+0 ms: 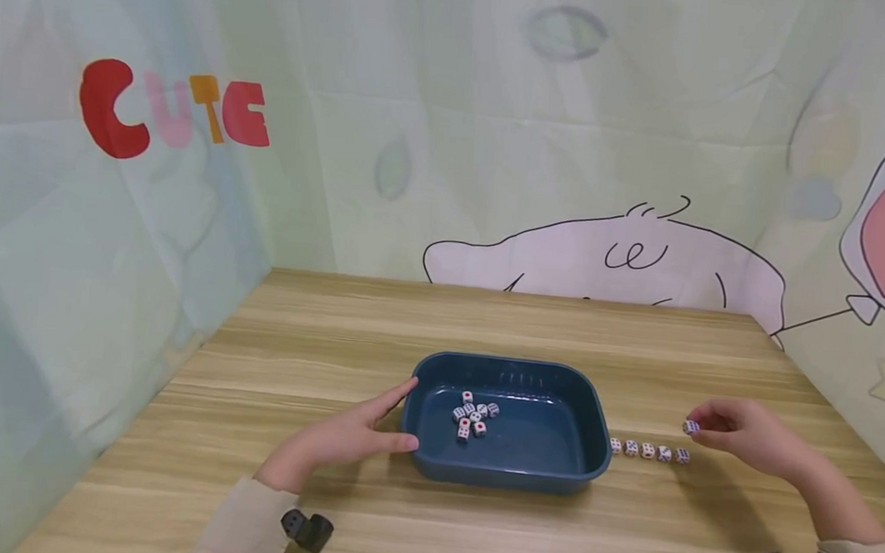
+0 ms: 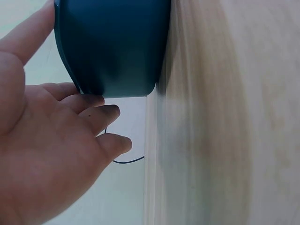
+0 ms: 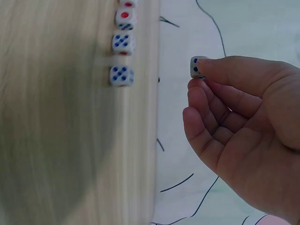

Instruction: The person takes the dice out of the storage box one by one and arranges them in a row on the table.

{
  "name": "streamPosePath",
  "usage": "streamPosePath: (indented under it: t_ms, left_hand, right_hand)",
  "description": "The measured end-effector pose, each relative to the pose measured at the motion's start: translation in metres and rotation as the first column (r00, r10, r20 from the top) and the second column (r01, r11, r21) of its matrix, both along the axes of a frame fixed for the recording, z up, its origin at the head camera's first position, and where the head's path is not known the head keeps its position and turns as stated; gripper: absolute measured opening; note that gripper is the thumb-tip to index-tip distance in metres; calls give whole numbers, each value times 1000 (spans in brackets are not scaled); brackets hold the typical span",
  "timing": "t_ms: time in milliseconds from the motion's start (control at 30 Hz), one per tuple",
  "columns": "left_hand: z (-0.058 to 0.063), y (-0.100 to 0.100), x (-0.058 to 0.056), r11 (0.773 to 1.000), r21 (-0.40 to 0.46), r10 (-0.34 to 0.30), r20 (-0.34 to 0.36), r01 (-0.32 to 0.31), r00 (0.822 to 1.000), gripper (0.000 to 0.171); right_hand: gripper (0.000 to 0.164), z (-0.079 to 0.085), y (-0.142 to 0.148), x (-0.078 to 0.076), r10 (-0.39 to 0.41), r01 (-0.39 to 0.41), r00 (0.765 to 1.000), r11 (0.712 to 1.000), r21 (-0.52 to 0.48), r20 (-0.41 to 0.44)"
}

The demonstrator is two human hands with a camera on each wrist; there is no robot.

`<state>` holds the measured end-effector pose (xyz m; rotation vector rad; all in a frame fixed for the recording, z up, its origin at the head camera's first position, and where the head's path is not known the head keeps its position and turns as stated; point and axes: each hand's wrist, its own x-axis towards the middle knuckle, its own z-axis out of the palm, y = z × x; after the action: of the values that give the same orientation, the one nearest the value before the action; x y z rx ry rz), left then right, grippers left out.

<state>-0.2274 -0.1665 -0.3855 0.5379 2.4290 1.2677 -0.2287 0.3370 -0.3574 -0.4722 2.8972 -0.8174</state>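
With my right hand I pinch one die off the table, near the right end of a row of five dice. My left hand, fingers loosely spread, touches the left end of the tray. About nine loose dice lie in its left half, so I judge the lining-up under half done.

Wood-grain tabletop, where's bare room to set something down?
Free: behind the blue rectangular tub, up to the printed backdrop; also the tub's near side, between the beige sleeves. Crowded: right of the tub, with white dice and the right hand.
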Motion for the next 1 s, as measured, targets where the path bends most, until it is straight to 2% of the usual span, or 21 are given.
streamPosePath:
  t_ms: [333, 600, 1000]
  left_hand:
    - [-1, 0, -2, 1000, -5, -2, -9, 2, 1000, 85]
    - [-1, 0, -2, 1000, -11, 7, -2, -7, 1000, 85]
    - [0, 0, -1, 1000, -11, -1, -8, 1, 1000, 85]
  right_hand:
    - [16, -18, 19, -1, -45, 45, 999, 999, 27, -1]
    - [15, -29, 23, -1, -40, 39, 998, 999, 10, 50]
    - [11, -34, 23, 0, -43, 41, 995, 999, 23, 86]
